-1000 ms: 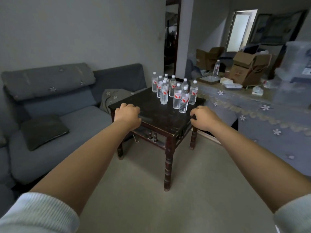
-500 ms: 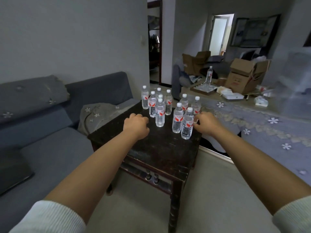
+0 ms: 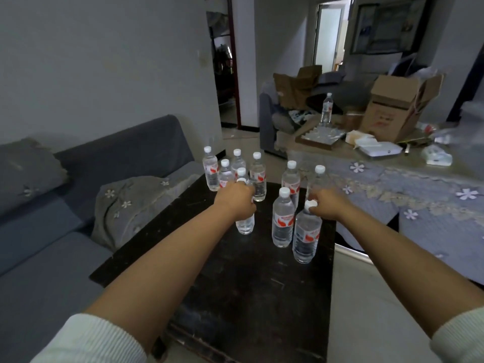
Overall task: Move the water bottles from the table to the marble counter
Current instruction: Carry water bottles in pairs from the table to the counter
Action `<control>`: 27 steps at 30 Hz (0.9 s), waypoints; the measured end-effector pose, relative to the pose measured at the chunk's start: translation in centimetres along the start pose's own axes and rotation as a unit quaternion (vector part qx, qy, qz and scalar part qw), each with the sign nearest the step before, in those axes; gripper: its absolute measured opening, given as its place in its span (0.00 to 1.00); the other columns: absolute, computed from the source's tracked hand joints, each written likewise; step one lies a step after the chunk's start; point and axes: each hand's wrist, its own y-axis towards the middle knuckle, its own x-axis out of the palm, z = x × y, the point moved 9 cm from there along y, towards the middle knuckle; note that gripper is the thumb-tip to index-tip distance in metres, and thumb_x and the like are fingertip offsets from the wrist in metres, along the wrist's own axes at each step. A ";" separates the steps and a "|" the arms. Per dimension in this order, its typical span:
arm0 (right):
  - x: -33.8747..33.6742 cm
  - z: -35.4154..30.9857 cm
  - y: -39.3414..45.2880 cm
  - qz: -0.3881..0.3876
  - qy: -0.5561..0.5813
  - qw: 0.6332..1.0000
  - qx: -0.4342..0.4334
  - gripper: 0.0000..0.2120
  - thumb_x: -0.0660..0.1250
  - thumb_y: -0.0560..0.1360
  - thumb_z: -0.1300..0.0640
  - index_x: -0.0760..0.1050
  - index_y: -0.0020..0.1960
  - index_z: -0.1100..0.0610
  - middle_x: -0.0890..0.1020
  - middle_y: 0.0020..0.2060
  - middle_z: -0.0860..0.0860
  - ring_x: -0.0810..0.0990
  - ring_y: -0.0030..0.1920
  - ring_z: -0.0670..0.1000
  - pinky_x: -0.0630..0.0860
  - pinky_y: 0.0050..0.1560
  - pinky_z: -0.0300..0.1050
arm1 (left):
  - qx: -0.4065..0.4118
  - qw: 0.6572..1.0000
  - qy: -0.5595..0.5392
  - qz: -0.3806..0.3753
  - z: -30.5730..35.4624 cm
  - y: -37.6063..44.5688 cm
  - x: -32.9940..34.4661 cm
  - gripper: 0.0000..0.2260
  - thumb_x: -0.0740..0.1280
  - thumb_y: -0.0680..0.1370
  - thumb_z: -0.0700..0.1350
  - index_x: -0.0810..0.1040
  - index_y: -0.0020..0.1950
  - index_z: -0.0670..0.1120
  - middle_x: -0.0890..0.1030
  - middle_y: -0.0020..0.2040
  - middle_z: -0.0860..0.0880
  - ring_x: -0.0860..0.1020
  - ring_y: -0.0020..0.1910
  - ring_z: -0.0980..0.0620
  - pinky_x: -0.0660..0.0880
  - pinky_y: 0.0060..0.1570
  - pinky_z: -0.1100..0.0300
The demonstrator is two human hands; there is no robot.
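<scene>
Several clear water bottles with white caps and red labels stand on a dark wooden table [image 3: 262, 279]. My left hand [image 3: 235, 201] grips one bottle [image 3: 245, 225] at the front of the left cluster; only the bottle's base shows below my fingers. My right hand [image 3: 326, 205] curls round the lower body of the back right bottle [image 3: 318, 176], just behind the cap of the nearest bottle [image 3: 306, 234]. Another bottle [image 3: 282, 221] stands between my hands. More bottles [image 3: 210, 171] stand behind my left hand.
A grey sofa [image 3: 78, 205] with a folded blanket sits left of the table. At right, a large table under a floral cloth [image 3: 419, 195] carries a cardboard box [image 3: 392, 108], a lone bottle [image 3: 326, 108] and clutter. A doorway [image 3: 225, 74] opens behind.
I have come closer to the table. Both hands moved forward from its near edge into the bottles; the left now holds one, the right has closed on the back right one.
</scene>
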 end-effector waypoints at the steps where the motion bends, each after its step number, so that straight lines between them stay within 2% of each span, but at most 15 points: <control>1: 0.6 0.4 1.4 -0.014 -0.009 1.000 0.000 0.15 0.64 0.75 0.58 0.76 0.59 0.61 0.79 0.59 0.60 0.77 0.59 0.58 0.68 0.49 0.41 | 0.007 1.000 -0.006 -0.007 0.1 1.8 0.5 0.19 0.62 0.78 0.46 0.71 0.68 0.45 0.72 0.67 0.43 0.69 0.67 0.43 0.70 0.62 0.50; 4: 2.5 1.8 4.4 -0.074 -0.047 0.996 0.007 0.20 0.67 0.73 0.57 0.73 0.64 0.57 0.76 0.63 0.58 0.75 0.62 0.57 0.71 0.58 0.44 | 0.025 0.998 -0.036 -0.044 0.7 6.0 2.8 0.19 0.62 0.78 0.46 0.70 0.68 0.45 0.73 0.66 0.42 0.71 0.66 0.43 0.71 0.60 0.51; 9: 4.4 3.1 6.8 -0.117 -0.061 0.991 0.015 0.29 0.68 0.73 0.59 0.65 0.72 0.54 0.70 0.70 0.54 0.70 0.69 0.55 0.67 0.67 0.46 | 0.088 0.988 -0.069 -0.108 3.0 12.0 6.7 0.22 0.63 0.78 0.46 0.65 0.71 0.44 0.72 0.67 0.42 0.72 0.66 0.43 0.71 0.61 0.52; 14: 5.0 3.4 7.7 -0.084 -0.036 0.994 0.052 0.19 0.65 0.74 0.59 0.73 0.65 0.58 0.77 0.63 0.57 0.75 0.63 0.57 0.71 0.62 0.46 | 0.167 0.969 -0.081 -0.164 5.7 17.0 10.9 0.25 0.65 0.76 0.47 0.63 0.71 0.44 0.68 0.67 0.38 0.71 0.65 0.39 0.70 0.62 0.49; 19: 5.2 4.1 7.6 -0.051 -0.017 0.991 0.125 0.19 0.65 0.73 0.61 0.74 0.64 0.57 0.78 0.61 0.57 0.76 0.61 0.57 0.72 0.61 0.48 | 0.271 0.942 -0.068 -0.186 7.9 19.8 13.0 0.21 0.65 0.77 0.50 0.67 0.65 0.40 0.69 0.66 0.38 0.71 0.64 0.38 0.71 0.60 0.49; 23: 5.1 4.6 6.2 -0.007 0.001 0.983 0.181 0.17 0.66 0.71 0.61 0.75 0.59 0.60 0.77 0.57 0.58 0.76 0.57 0.58 0.72 0.56 0.47 | 0.318 0.930 -0.062 -0.174 8.2 20.6 13.1 0.21 0.64 0.77 0.49 0.67 0.65 0.39 0.70 0.64 0.38 0.72 0.63 0.39 0.71 0.57 0.51; 27: 5.8 5.2 2.7 0.026 0.034 0.968 0.247 0.17 0.70 0.69 0.59 0.74 0.56 0.62 0.76 0.52 0.57 0.75 0.53 0.56 0.68 0.48 0.43 | 0.368 0.914 -0.069 -0.154 8.8 19.5 12.6 0.18 0.68 0.75 0.49 0.73 0.57 0.37 0.75 0.58 0.38 0.75 0.57 0.40 0.71 0.52 0.54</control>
